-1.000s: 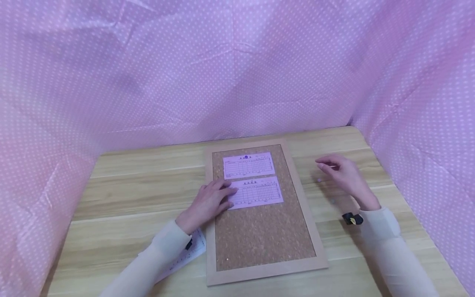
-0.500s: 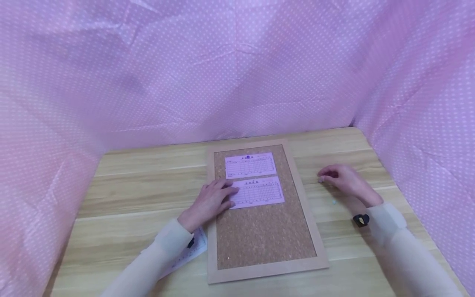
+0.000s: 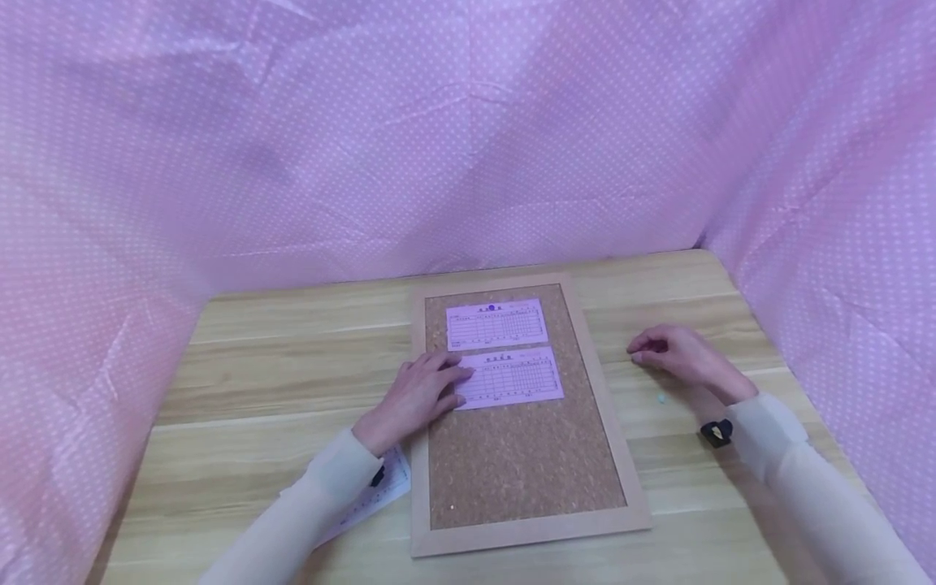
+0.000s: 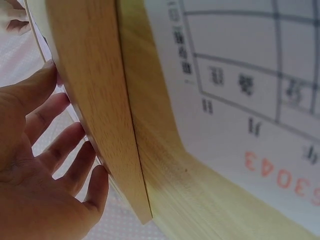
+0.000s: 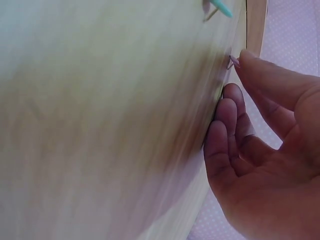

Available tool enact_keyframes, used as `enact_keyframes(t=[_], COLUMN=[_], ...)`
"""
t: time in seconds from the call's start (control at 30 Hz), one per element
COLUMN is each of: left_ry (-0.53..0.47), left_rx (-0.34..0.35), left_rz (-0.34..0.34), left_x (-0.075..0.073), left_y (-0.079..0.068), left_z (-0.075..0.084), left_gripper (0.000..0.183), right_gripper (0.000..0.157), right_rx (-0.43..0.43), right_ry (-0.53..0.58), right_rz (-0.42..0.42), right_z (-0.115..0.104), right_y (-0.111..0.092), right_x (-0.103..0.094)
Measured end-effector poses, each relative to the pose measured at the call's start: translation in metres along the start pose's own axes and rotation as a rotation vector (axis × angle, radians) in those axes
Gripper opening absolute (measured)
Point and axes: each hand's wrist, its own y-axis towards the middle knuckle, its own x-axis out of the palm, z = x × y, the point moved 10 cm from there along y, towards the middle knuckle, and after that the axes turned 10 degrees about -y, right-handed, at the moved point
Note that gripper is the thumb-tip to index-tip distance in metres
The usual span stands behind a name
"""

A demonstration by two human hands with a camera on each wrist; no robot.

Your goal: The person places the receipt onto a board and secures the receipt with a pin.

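Note:
A framed corkboard [image 3: 526, 463] lies on the table. My left hand [image 3: 413, 394] rests its spread fingers on the left part of the lower pink form slip [image 3: 515, 378], holding it flat on the cork. Above that, the upper pink slip [image 3: 497, 329] has a dark purple thumbtack [image 3: 491, 308] through its top. Right of the board, my right hand [image 3: 680, 357] is down at the tabletop. Its thumb and forefinger pinch a small pink thumbtack [image 5: 235, 61], seen in the right wrist view; the other fingers curl against the wood.
A mint-green thumbtack [image 5: 221, 7] lies on the table near the right hand. A white printed form [image 4: 240, 60] lies left of the board, partly under the left forearm. Pink dotted cloth [image 3: 468, 146] surrounds the wooden table [image 3: 292, 357].
My right hand has lowered to the table and its fingertips have closed on the pink thumbtack. The left hand stays on the lower slip. The head view has shifted slightly.

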Motion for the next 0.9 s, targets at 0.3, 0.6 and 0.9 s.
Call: enact_keyframes(t=[0.3,0.6,0.9], left_ry=[-0.020,-0.005,-0.010], left_rx=[-0.015,-0.008,-0.017], left_rz=[-0.012,-0.005,-0.001], left_x=[0.000,0.000,0.000], left_y=[-0.001,0.001,0.001], left_z=[0.000,0.000,0.000], left_gripper=[0.047,0.048,0.048], right_gripper=[0.009,0.014,0.019], right_rx=[0.011,0.108,0.146], right_ry=[0.008,0.059,0.112], right_rz=[0.016,-0.006,0.011], right_z=[0.000,0.015,0.018], right_y=[-0.001,-0.006,-0.009], right_x=[0.000,-0.002,-0.009])
